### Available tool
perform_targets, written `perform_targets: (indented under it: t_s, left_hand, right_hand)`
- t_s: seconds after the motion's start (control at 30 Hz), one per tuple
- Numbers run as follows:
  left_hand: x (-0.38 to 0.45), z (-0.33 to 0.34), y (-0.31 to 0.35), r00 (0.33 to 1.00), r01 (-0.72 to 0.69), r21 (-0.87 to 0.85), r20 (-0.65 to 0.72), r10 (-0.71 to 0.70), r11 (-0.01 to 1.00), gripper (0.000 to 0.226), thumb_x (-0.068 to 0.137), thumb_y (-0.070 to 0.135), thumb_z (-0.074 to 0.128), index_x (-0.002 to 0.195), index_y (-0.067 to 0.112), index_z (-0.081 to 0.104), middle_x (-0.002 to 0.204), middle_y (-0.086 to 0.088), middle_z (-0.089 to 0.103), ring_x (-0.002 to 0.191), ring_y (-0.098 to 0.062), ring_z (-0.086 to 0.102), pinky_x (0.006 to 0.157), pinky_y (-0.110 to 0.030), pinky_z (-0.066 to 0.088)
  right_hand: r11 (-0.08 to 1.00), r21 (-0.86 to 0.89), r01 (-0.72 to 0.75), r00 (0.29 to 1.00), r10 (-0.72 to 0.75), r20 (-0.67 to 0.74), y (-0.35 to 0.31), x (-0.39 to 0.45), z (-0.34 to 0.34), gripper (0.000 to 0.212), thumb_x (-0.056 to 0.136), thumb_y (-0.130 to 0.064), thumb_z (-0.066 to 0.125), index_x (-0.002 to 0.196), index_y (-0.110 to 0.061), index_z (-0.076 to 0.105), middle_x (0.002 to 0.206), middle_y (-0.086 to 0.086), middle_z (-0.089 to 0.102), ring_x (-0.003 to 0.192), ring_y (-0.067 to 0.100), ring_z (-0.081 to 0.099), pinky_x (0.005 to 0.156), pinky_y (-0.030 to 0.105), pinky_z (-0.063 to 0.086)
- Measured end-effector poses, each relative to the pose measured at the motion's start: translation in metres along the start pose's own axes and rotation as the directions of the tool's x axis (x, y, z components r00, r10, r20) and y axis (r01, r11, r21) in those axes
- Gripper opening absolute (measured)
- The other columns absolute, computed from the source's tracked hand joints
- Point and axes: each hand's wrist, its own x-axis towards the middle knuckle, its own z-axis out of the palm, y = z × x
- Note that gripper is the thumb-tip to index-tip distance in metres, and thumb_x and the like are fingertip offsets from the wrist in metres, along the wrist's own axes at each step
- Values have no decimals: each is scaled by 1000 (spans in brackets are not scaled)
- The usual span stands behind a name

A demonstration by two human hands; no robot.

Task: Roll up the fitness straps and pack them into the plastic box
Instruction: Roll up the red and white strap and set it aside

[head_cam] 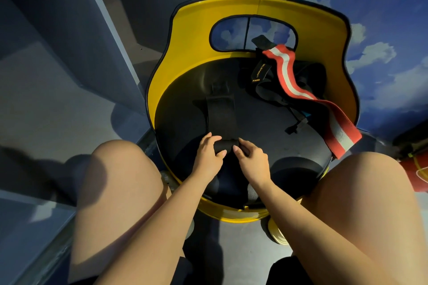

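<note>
Seat: a yellow chair (162, 81) with a black cushion stands straight ahead of the person, its curved back at 12 o'clock with an oval cut-out in it; the straps lie on the cushion.
Black strap: a black strap (220, 113) runs flat along the cushion from about the middle toward 6 o'clock, where its near end is wound into a small tight roll between the two hands.
Left hand: the left hand (208, 152) sits at the 9 o'clock end of the roll, thumb and fingers curled round it, so its grip is closed on the black strap.
Right hand: the right hand (251, 157) is at the 3 o'clock end of the same roll, fingertips pinched onto it, grip likewise closed on the black strap; the two hands are just beside each other with the roll bridging them.
Red and white strap: a red and white strap (298, 90) lies loose and unrolled, from near the chair back at 1 o'clock diagonally down to 4 o'clock, where its end hangs over the seat edge.
Other black straps: a tangle of black straps with yellow lettering (260, 71) lies at 1 o'clock on the cushion, partly under the red and white strap; how many there are cannot be told.
Legs: the person's bare knees flank the seat at 8 and 4 o'clock.
Surroundings: grey panels at 10 o'clock, a blue wall with painted clouds (370, 53) at 2 o'clock.
Plastic box: cannot be made out in this view.
</note>
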Motion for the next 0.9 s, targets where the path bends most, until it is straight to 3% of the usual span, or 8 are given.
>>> perform_targets:
  t_s: [0.23, 0.43, 0.57, 0.73, 0.83, 0.9]
  left_hand:
    - [-1, -3, 3, 993, 117, -286, 4, -121, 951, 44, 93, 14, 55, 135, 24, 46, 151, 1, 30, 139, -18, 29, 107, -29, 30]
    - [-4, -4, 3, 986, 168, -435, 59, -159, 885, 44, 94, 9, 51, 135, 26, 47, 149, 2, 33, 138, -18, 30, 106, -29, 30]
    - [-2, -4, -3, 995, 94, -240, 44, -85, 966, 43, 95, 11, 51, 135, 23, 44, 150, 2, 32, 138, -17, 29, 105, -27, 30]
    - [-1, -9, -7, 989, -63, -20, -134, 59, 998, 30, 86, 14, 65, 115, 14, 60, 127, -4, 49, 120, -19, 47, 89, -18, 35]
    - [2, -12, -8, 990, -95, 33, -102, 98, 995, 24, 87, 16, 64, 110, 11, 62, 123, -2, 52, 116, -18, 50, 89, -19, 36]
    - [7, -15, -8, 993, -92, 58, -68, 96, 994, 22, 88, 17, 62, 109, 11, 62, 122, -2, 52, 116, -18, 49, 88, -19, 35]
  right_hand:
    - [997, 66, -30, 999, 29, 23, -1, 0, 2, 43, 94, -20, 56, 136, -13, 49, 132, 5, 58, 126, 14, 50, 90, 10, 32]
    - [998, 56, -15, 1000, 15, -9, -1, -2, 2, 43, 94, -25, 55, 135, -11, 50, 132, 7, 58, 125, 17, 52, 93, 16, 35]
    - [999, -31, 19, 999, -20, -30, -1, 1, -1, 40, 92, -31, 58, 126, -10, 57, 122, 7, 64, 116, 18, 58, 85, 14, 37]
    - [999, -48, -24, 1000, 23, -20, -1, 10, -7, 35, 91, -30, 61, 118, -9, 60, 116, 7, 65, 111, 19, 57, 82, 19, 37]
    - [996, -90, 7, 1000, -8, -5, -1, 13, -6, 33, 91, -29, 61, 117, -10, 60, 115, 5, 63, 109, 18, 56, 82, 21, 37]
    - [981, -153, 123, 992, -124, 7, 0, 14, -5, 30, 91, -26, 61, 117, -12, 59, 116, 3, 59, 109, 17, 54, 83, 19, 35]
